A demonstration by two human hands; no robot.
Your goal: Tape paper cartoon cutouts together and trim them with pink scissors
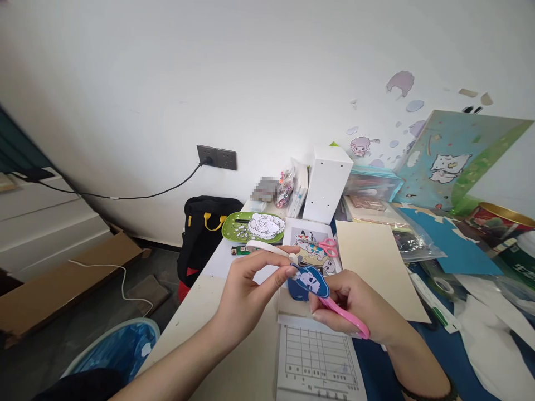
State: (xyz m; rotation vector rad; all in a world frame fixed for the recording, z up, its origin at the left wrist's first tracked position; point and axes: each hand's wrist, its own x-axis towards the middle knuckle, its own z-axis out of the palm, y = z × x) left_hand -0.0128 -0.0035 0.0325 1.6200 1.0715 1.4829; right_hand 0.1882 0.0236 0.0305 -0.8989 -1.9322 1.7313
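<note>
My left hand (pixel 251 284) is closed, thumb and forefinger pinched at the end of a curved white band (pixel 270 245) that looks like narrow tape. Right by those fingertips is a blue paper cutout (pixel 311 281) with a white figure printed on it. My right hand (pixel 351 303) is wrapped round scissors with a pink handle (pixel 345 316); its fingers also lie against the cutout. The blades are hidden, behind the cutout or my fingers. Below the hands, another blue piece (pixel 296 291) shows in part.
A second pair of pink scissors (pixel 328 247) rests on a printed picture sheet (pixel 311 259). Left of it lies a green tray (pixel 232 227) with paper cutouts. A gridded sheet (pixel 320 356) is in front, a cream board (pixel 368 262) to the right. A blue-lined bin (pixel 121 345) stands lower left.
</note>
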